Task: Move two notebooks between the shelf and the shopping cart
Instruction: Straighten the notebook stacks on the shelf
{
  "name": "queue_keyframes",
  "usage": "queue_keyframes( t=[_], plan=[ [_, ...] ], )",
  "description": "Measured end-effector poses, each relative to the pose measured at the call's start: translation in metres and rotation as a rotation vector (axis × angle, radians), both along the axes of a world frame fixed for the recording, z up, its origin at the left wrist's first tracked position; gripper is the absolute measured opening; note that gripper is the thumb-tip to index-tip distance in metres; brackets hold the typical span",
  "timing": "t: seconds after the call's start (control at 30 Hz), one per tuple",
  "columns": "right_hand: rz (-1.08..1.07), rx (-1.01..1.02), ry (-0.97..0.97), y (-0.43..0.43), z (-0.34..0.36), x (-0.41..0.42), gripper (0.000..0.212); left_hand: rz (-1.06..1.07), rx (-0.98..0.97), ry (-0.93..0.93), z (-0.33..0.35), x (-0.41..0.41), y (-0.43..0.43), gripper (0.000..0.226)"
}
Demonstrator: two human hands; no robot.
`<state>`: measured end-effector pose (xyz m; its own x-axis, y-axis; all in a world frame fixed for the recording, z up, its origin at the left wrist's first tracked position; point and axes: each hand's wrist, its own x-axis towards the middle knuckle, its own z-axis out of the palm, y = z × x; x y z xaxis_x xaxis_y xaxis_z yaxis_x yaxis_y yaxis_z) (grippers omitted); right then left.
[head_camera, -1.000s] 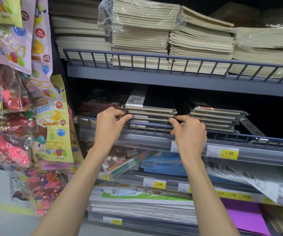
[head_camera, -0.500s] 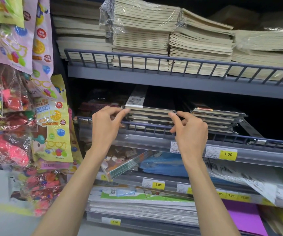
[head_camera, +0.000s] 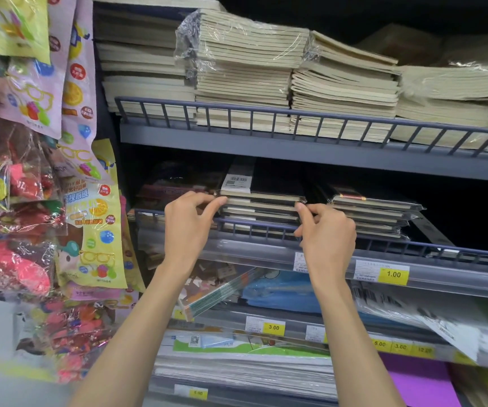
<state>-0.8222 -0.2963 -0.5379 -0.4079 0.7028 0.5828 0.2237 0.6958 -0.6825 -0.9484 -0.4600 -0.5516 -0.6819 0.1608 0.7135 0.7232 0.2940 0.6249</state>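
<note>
Two hands are up at the middle shelf (head_camera: pixel 266 254), one on each end of the black notebook stack (head_camera: pixel 262 208) sitting dead centre behind the wire rail (head_camera: pixel 254 226).

Left hand (head_camera: pixel 188 227) is at the stack's 9 o'clock end. It's narrowly open, thumb and index fingertip pinching in against the corner of the upper notebooks, other fingers curled loosely above. It touches the edge, but I can't tell if it really has a grip on anything.

Right hand (head_camera: pixel 326 233) is at the 3 o'clock end, fingers curled in tight, with the index fingertip pressed on the stack's corner just under the top notebook (head_camera: pixel 272 186). Knuckles sit over the rail. Same deal: contact for sure, actual hold unclear.

The top notebook lies flat with a white barcode label (head_camera: pixel 237 182) on its left part. A second black stack (head_camera: pixel 372 214) sits at 3 o'clock of the first, close but untouched. Cream notebook piles (head_camera: pixel 245 74) fill the shelf at 12 o'clock, toy packets (head_camera: pixel 31 183) hang at 9 o'clock, and a yellow 1.00 tag (head_camera: pixel 393 274) sticks on the shelf front at 4 o'clock of the right hand.

Compared with half a second back, barely anything differs: both hands sit at the same corners, the left index finger curled slightly closer in, and the stack hasn't shifted or lifted.
</note>
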Motion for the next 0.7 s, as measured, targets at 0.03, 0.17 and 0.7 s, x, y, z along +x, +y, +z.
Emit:
queue_keyframes(
  t=[0.03,0.17,0.7],
  plan=[
    [0.016,-0.011,0.006,0.0002,-0.0006,0.0007,0.026,-0.011,0.012,-0.015,-0.0008,0.0001,-0.0002,0.016],
    [0.057,-0.016,0.023,0.0013,-0.0022,0.0016,0.025,-0.039,0.015,-0.055,0.0008,-0.0009,0.0008,0.013],
    [-0.008,-0.021,-0.025,0.0031,-0.0084,-0.0005,0.023,0.004,0.002,0.038,-0.0064,0.0033,0.0021,0.013]
  ],
)
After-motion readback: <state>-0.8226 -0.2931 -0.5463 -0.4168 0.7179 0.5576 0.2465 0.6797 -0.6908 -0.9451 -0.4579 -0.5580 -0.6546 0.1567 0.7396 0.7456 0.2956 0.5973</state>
